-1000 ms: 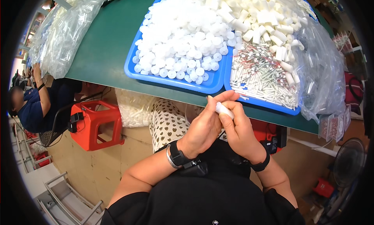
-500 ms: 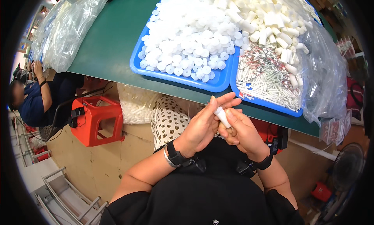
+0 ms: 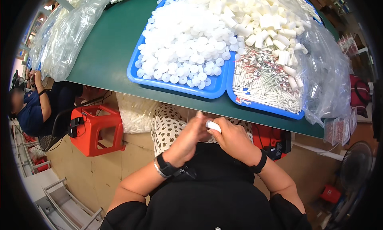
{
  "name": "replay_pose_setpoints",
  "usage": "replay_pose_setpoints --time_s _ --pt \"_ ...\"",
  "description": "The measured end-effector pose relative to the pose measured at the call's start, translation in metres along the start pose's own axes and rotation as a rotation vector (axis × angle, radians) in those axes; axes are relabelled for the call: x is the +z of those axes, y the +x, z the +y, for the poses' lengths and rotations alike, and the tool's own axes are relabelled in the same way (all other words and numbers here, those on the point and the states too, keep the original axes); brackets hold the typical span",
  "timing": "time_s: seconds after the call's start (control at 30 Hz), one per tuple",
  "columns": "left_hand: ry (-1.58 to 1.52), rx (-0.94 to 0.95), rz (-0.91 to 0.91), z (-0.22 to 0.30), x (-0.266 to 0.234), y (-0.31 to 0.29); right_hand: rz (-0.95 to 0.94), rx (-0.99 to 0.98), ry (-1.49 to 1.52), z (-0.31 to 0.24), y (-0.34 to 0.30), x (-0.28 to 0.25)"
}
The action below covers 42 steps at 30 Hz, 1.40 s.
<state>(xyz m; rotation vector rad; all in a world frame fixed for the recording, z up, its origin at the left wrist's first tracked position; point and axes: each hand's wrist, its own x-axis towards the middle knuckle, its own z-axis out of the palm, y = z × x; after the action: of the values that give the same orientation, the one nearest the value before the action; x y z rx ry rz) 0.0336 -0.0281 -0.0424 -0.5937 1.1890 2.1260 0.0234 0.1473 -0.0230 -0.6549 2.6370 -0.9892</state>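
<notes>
Over my lap, just off the near edge of the table, my right hand (image 3: 236,139) is closed round a small white tube-like plastic piece (image 3: 214,126). One end of that piece pokes out past the thumb and fingers, and its other end is hidden in the grip. Close beside it, my left hand (image 3: 187,139) is raised with the thumb up, its fingers smeared by motion. Ahead on the table, a blue tray (image 3: 137,75) bears a heap of translucent white discs (image 3: 183,50). To its right, another blue tray (image 3: 255,109) contains thin white sticks with red and green wires (image 3: 263,80).
Cream-coloured foam cylinders (image 3: 275,26) are piled behind the wired sticks. Clear plastic bags lie at the right (image 3: 323,70) and far left (image 3: 68,34) of the green table (image 3: 107,50). A red stool (image 3: 97,128) stands left; a person (image 3: 36,102) sits beyond it. A fan (image 3: 356,162) is at right.
Both hands have come down toward my body and slightly left. The white piece has turned in my right hand and shows less. My left hand, spread flat before, is now blurred.
</notes>
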Motion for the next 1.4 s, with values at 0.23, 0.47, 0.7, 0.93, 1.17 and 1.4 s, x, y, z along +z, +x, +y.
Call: replay_pose_setpoints --time_s 0.23,0.47,0.7,0.93,1.17,1.4 --pt "0.255 0.121 0.157 0.023 -0.017 -0.018 0.179 -0.2 -0.163 -0.011 -0.003 -0.037" --pt "1.021 0.96 0.004 0.076 0.02 -0.016 0.481 -0.158 -0.473 0.009 0.039 -0.094" --pt "1.432 1.31 0.281 0.101 0.035 0.043 0.404 -0.182 -0.529 0.029 0.046 -0.096" --pt "1.417 1.305 0.356 0.102 0.038 0.058 0.571 -0.02 -0.031 0.03 0.028 -0.097" --pt "0.295 0.692 -0.095 0.087 0.052 0.026 0.551 0.064 1.045 0.015 0.012 -0.098" --pt "-0.55 0.017 -0.46 0.047 0.051 0.016 0.504 0.01 1.077 -0.002 0.006 -0.073"
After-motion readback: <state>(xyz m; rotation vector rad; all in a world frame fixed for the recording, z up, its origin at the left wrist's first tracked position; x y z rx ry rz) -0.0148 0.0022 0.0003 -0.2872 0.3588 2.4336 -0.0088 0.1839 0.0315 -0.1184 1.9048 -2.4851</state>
